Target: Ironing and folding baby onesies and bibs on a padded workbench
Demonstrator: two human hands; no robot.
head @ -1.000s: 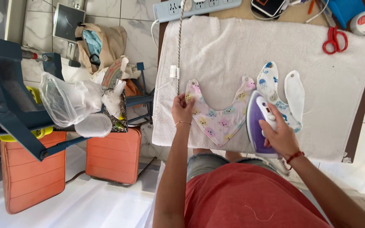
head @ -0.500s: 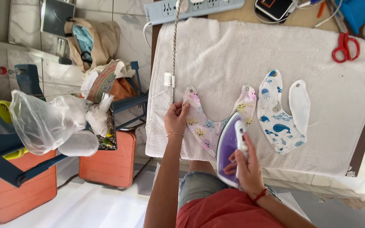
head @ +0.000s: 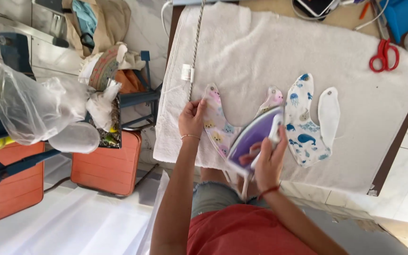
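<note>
A pale baby bib (head: 217, 123) with small pastel animal prints lies on a white towel (head: 270, 56) spread over the table. My left hand (head: 191, 118) pinches the bib's left strap and holds it flat. My right hand (head: 269, 159) grips the handle of a purple and white iron (head: 251, 138), which sits tilted over the bib's lower middle. Just to the right lies a second bib (head: 308, 126) with blue sea-creature prints, untouched.
Red scissors (head: 383, 55) and a blue box (head: 404, 16) lie at the table's far right. A braided cord (head: 195, 42) runs down the towel's left side. Left of the table stand blue chairs (head: 140, 97), a clear plastic bag (head: 29, 106) and orange cases (head: 105, 163).
My right hand has slid the iron leftward from the bib's right side onto its middle. The left hand stays on the left strap.
</note>
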